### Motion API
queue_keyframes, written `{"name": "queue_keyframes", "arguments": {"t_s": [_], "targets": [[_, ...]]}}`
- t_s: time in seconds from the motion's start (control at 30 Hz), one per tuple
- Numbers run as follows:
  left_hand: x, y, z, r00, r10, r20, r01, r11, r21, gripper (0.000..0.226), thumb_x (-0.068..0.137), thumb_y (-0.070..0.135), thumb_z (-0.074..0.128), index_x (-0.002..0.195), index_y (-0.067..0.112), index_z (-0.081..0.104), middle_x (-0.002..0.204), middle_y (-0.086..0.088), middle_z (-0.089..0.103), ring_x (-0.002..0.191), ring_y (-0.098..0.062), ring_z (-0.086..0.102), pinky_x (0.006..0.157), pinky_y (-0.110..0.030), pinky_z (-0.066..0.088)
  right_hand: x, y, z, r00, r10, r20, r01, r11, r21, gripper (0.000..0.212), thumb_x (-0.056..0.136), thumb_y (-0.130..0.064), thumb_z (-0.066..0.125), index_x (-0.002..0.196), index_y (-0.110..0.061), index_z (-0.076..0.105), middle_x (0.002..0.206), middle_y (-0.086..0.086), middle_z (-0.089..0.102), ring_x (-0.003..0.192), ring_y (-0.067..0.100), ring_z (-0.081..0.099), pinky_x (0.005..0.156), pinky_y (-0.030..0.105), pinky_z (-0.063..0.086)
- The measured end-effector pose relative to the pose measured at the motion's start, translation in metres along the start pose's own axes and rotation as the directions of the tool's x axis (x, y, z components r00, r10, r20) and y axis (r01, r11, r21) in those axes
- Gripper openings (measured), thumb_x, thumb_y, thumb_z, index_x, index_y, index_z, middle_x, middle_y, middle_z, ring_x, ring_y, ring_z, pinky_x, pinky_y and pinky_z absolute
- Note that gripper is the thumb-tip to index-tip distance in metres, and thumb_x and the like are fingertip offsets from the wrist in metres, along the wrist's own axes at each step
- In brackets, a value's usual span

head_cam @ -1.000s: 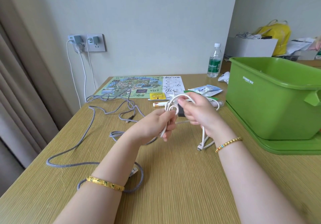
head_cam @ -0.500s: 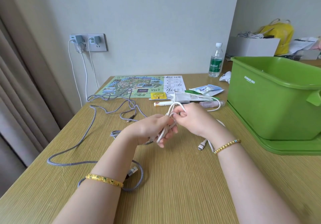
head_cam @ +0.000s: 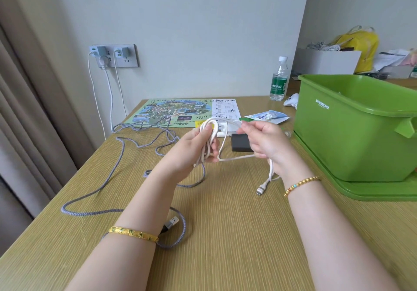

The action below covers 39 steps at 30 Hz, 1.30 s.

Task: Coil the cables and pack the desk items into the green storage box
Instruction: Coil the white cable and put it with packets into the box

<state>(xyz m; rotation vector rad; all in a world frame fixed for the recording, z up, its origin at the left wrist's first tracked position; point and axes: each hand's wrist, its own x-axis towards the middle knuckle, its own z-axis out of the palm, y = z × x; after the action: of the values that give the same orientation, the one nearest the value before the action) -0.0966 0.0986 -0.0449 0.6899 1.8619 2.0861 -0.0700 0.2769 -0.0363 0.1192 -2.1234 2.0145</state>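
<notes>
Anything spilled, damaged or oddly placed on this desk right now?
Nothing spilled or broken. The long grey braided cable sprawls uncoiled across the wooden desk. The left hand grips the white cable's loops, the right hand pinches its free length. The green plastic storage box stands upright on its lid.

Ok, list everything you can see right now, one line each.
white cable: 1, white, partly coiled in both hands
grey cable: 1, grey braided, loose on desk, left
storage box: 1, green, right, standing on its lid
map sheet: 1, printed, far desk edge
black block: 1, behind the hands
packet: 1, blue-white, beside the map
water bottle: 1, clear, green label, by wall
wall chargers: 2, grey, plugged in
left hand: grips the coil
right hand: pinches the free strand
</notes>
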Motion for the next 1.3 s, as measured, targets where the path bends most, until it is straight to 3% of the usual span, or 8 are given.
{"name": "queue_keyframes", "arguments": {"t_s": [0.13, 0.27, 0.43, 0.83, 1.0, 1.1, 1.2, 1.3], "targets": [[0.007, -0.002, 0.003, 0.965, 0.003, -0.261, -0.075, 0.961, -0.266, 0.029, 0.100, 0.031, 0.036, 0.087, 0.015, 0.056, 0.081, -0.001, 0.066, 0.078, -0.014, 0.066, 0.071, -0.030, 0.057, -0.002, 0.005, 0.006, 0.988, 0.121, 0.091, -0.115, 0.991, -0.075, 0.026, 0.094, -0.022, 0.052, 0.075, -0.008, 0.062, 0.037, -0.013, 0.027, 0.030, 0.002, 0.019, 0.033, 0.013, 0.015], [0.008, -0.003, 0.003, 0.954, -0.007, -0.299, -0.121, 0.905, -0.408, 0.025, 0.102, 0.032, 0.031, 0.099, 0.016, 0.050, 0.084, -0.009, 0.074, 0.079, -0.022, 0.071, 0.071, -0.033, 0.059, -0.006, 0.011, 0.016, 0.932, 0.237, 0.273, -0.179, 0.959, -0.222, 0.027, 0.093, -0.028, 0.053, 0.076, -0.010, 0.063, 0.038, -0.012, 0.027, 0.030, 0.002, 0.020, 0.031, 0.013, 0.015], [0.011, -0.006, 0.008, 0.937, -0.010, -0.349, -0.126, 0.923, -0.363, 0.031, 0.102, 0.030, 0.031, 0.091, 0.007, 0.049, 0.050, 0.000, 0.058, 0.044, -0.013, 0.059, 0.059, -0.027, 0.057, -0.008, 0.015, 0.026, 0.888, 0.323, 0.328, -0.218, 0.922, -0.318, 0.028, 0.093, -0.031, 0.053, 0.076, -0.012, 0.063, 0.038, -0.012, 0.027, 0.030, 0.002, 0.019, 0.032, 0.010, 0.013], [0.013, -0.003, 0.001, 0.882, -0.101, -0.461, -0.056, 0.948, -0.314, 0.025, 0.101, 0.018, 0.035, 0.082, 0.013, 0.051, 0.065, 0.001, 0.042, 0.047, -0.008, 0.042, 0.042, -0.019, 0.043, -0.006, 0.013, 0.017, 0.861, 0.374, 0.344, -0.231, 0.891, -0.390, 0.027, 0.094, -0.029, 0.052, 0.079, -0.011, 0.067, 0.039, -0.013, 0.029, 0.033, 0.003, 0.021, 0.034, 0.014, 0.016], [0.015, -0.005, 0.001, 0.837, -0.127, -0.532, 0.045, 0.985, -0.165, 0.027, 0.101, 0.021, 0.035, 0.079, 0.015, 0.049, 0.063, 0.001, 0.041, 0.052, -0.010, 0.035, 0.051, -0.025, 0.030, -0.001, 0.006, -0.003, 0.913, 0.339, 0.226, -0.302, 0.935, -0.184, 0.035, 0.090, -0.033, 0.057, 0.060, -0.015, 0.051, 0.038, -0.011, 0.028, 0.033, 0.006, 0.025, 0.041, 0.019, 0.029], [0.014, -0.007, 0.001, 0.841, -0.110, -0.530, 0.096, 0.994, -0.054, 0.026, 0.101, 0.023, 0.035, 0.081, 0.015, 0.051, 0.061, 0.001, 0.041, 0.051, -0.011, 0.035, 0.052, -0.026, 0.030, 0.000, 0.000, -0.010, 0.942, 0.267, 0.205, -0.295, 0.949, 0.116, 0.042, 0.091, -0.039, 0.051, 0.055, -0.019, 0.042, 0.038, -0.011, 0.024, 0.034, 0.007, 0.025, 0.040, 0.019, 0.032], [0.014, -0.009, -0.001, 0.857, -0.088, -0.508, 0.171, 0.978, 0.119, 0.023, 0.100, 0.026, 0.035, 0.090, 0.014, 0.051, 0.061, 0.001, 0.040, 0.052, -0.012, 0.036, 0.051, -0.025, 0.032, 0.000, -0.006, -0.017, 0.963, 0.194, 0.187, -0.259, 0.855, 0.450, 0.043, 0.091, -0.039, 0.047, 0.054, -0.019, 0.039, 0.038, -0.010, 0.022, 0.031, 0.004, 0.022, 0.032, 0.016, 0.023], [0.014, -0.010, -0.001, 0.899, -0.090, -0.430, 0.203, 0.953, 0.225, 0.024, 0.099, 0.028, 0.036, 0.085, 0.018, 0.053, 0.066, 0.001, 0.040, 0.055, -0.012, 0.037, 0.055, -0.027, 0.032, -0.001, -0.008, -0.017, 0.978, 0.121, 0.171, -0.201, 0.777, 0.597, 0.037, 0.094, -0.036, 0.044, 0.061, -0.017, 0.045, 0.038, -0.011, 0.023, 0.030, 0.002, 0.017, 0.031, 0.016, 0.013]]}}
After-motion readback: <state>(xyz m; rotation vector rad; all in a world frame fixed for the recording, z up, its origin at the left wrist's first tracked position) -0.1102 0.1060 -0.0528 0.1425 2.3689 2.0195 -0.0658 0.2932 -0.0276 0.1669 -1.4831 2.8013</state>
